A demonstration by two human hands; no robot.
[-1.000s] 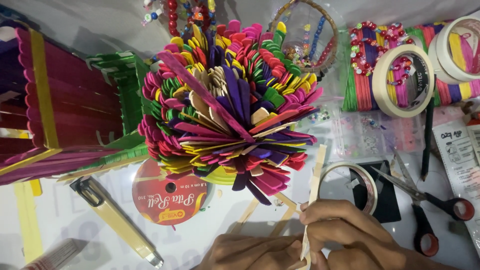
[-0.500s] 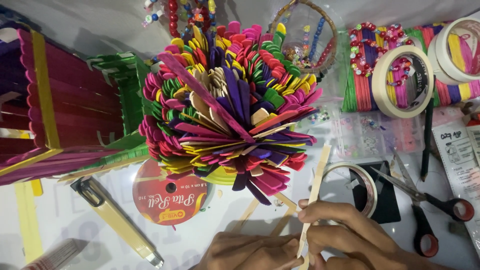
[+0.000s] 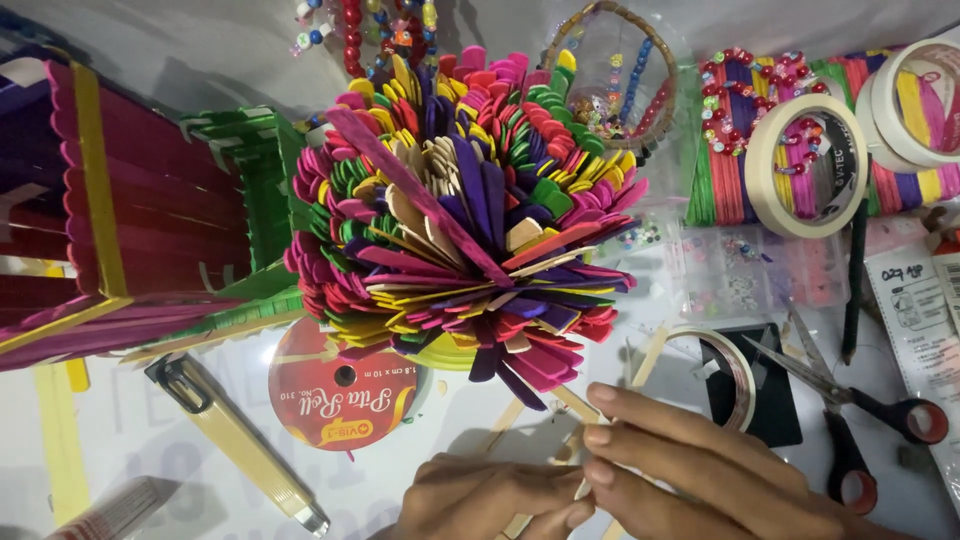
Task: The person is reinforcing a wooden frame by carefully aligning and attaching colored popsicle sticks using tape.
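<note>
Fingers (image 3: pixel 600 437) of both hands close together on a plain wooden craft stick (image 3: pixel 645 362) low on the table (image 3: pixel 200 60), the right hand (image 3: pixel 690 470) pinching it from above, the left hand (image 3: pixel 490 495) curled around its lower part. Above them looms a big flower of coloured sticks (image 3: pixel 460 215), beside a pink and green stick box (image 3: pixel 140 220). Smaller things lie around: a masking tape roll (image 3: pixel 806 165), a red ribbon spool (image 3: pixel 335 395), scissors (image 3: pixel 850 410), a yellow cutter (image 3: pixel 235 440).
</note>
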